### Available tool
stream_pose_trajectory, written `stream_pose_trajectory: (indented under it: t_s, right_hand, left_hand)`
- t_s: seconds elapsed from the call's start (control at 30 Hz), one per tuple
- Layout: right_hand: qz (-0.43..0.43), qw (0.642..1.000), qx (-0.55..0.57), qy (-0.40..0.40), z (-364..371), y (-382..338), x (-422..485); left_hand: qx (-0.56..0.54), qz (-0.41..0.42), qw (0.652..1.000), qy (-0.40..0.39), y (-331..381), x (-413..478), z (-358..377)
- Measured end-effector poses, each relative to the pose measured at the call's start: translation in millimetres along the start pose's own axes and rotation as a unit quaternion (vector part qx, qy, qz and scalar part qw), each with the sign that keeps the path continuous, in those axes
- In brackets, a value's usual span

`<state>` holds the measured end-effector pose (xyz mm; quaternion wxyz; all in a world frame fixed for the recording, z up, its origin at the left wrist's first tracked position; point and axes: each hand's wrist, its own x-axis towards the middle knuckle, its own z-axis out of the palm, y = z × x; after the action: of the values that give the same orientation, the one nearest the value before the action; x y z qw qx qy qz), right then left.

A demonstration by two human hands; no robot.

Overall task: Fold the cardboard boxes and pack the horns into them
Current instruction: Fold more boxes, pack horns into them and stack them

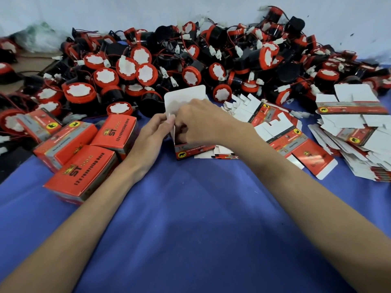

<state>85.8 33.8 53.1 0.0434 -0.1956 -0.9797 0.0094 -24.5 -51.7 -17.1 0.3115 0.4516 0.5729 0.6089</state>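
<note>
Item: one box in assembly, standing on the blue desk at centre, its printed base touching the cloth and its white top flap upright and open.

Left hand: my grip pinches the near white side flap between thumb and fingers, steadying the wall.

Right hand: curled over the open mouth, fingers tucked inside. I cannot tell whether they press a flap or a horn; the contents are hidden.

Step, as I judge it: forming this box, or seating its load, with closure not yet done. The next move calls for folding the side flaps inward, then bringing the tall flap down and tucking its tongue without buckling the card.

Stock:
- Horns, red and black with white connectors on thin wires, heaped across the far desk, just behind the box.
- Closed boxes, several, lying to my left, near my left wrist.
- Flat blanks, fanned out to my right, some touching the box's base; a taller stack beyond them.

Room: broad bare cloth toward me. Tight on both flanks and behind, where loose wires could snag.
</note>
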Motion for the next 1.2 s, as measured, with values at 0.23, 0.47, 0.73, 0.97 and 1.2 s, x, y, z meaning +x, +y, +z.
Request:
stream_pose_trajectory:
  t_s: [0.23,0.47,0.73,0.97,1.2]
  right_hand:
    - [0.021,0.988,0.141,0.066,-47,48,-20]
    - [0.051,0.968,0.228,0.094,-21,55,-30]
    - [0.022,0.903,0.368,0.222,43,31,-39]
    - [0.086,0.799,0.547,0.235,51,39,-35]
    - [0.041,0.846,0.480,0.229,60,40,-39]
  left_hand:
    - [0.108,0.007,0.994,0.002,3,1,5]
    - [0.110,0.059,0.991,0.039,0,-1,10]
    - [0.161,0.128,0.977,0.055,1,-2,14]
    - [0.230,0.167,0.958,0.040,2,-2,11]
    - [0.304,0.185,0.934,0.008,1,-10,9]
